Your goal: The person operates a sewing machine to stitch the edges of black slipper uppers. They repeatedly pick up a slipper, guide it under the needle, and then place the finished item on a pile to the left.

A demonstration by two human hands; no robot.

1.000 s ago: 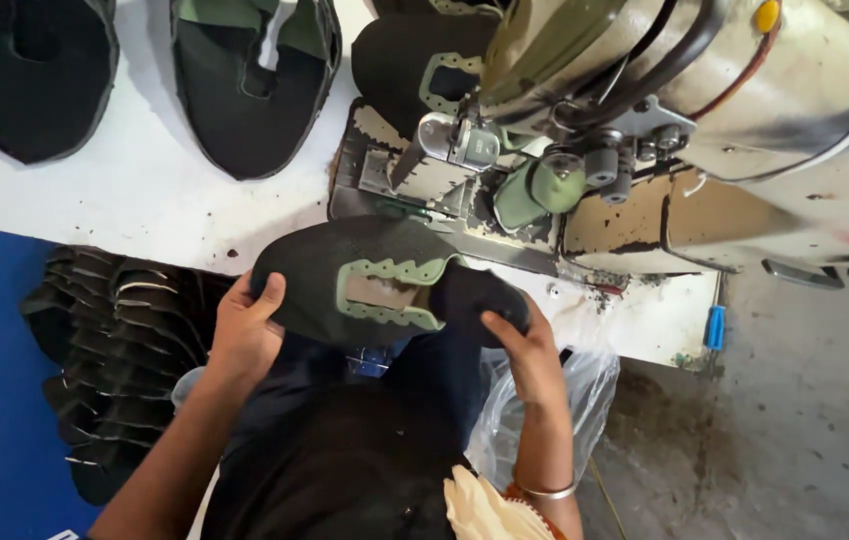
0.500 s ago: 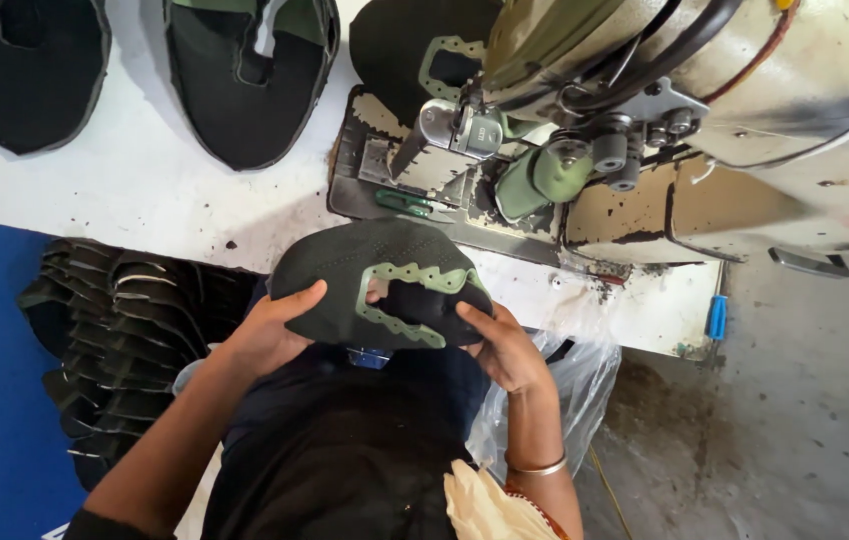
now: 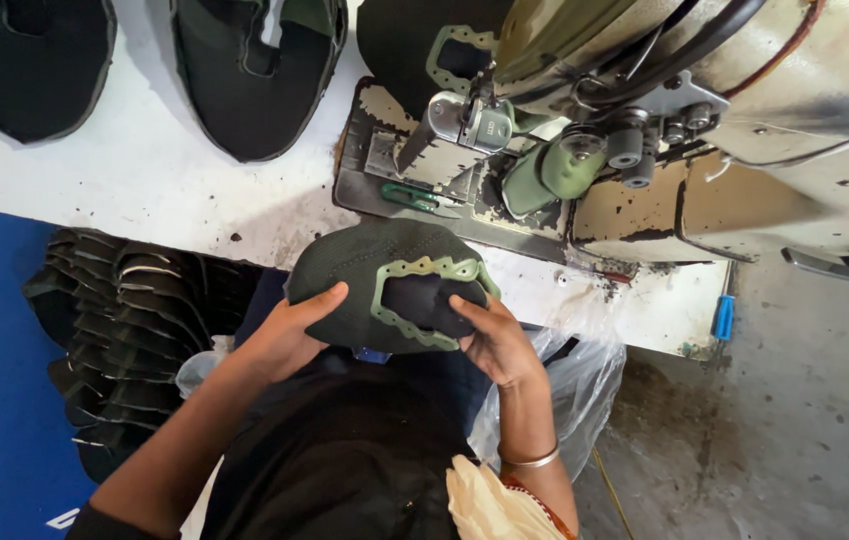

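Both my hands hold a dark green mesh shoe upper [image 3: 355,270] with a lighter green scalloped trim around its opening, at the front edge of the white table [image 3: 155,180]. My left hand [image 3: 290,335] grips its left side with the thumb on top. My right hand [image 3: 495,340] grips its right side, fingers at the black lining inside the trim. The piece sits just below the sewing machine's needle plate [image 3: 415,175].
A large cream and green sewing machine [image 3: 705,110] fills the upper right. Two dark shoe uppers [image 3: 245,70] lie on the table at the top left. A stack of dark uppers [image 3: 130,320] sits at the left below the table. A clear plastic bag [image 3: 585,370] hangs at the right.
The upper has been turned and drawn in between my hands; the trim opening has swung to the right under my right hand, and my left thumb now rests on top.
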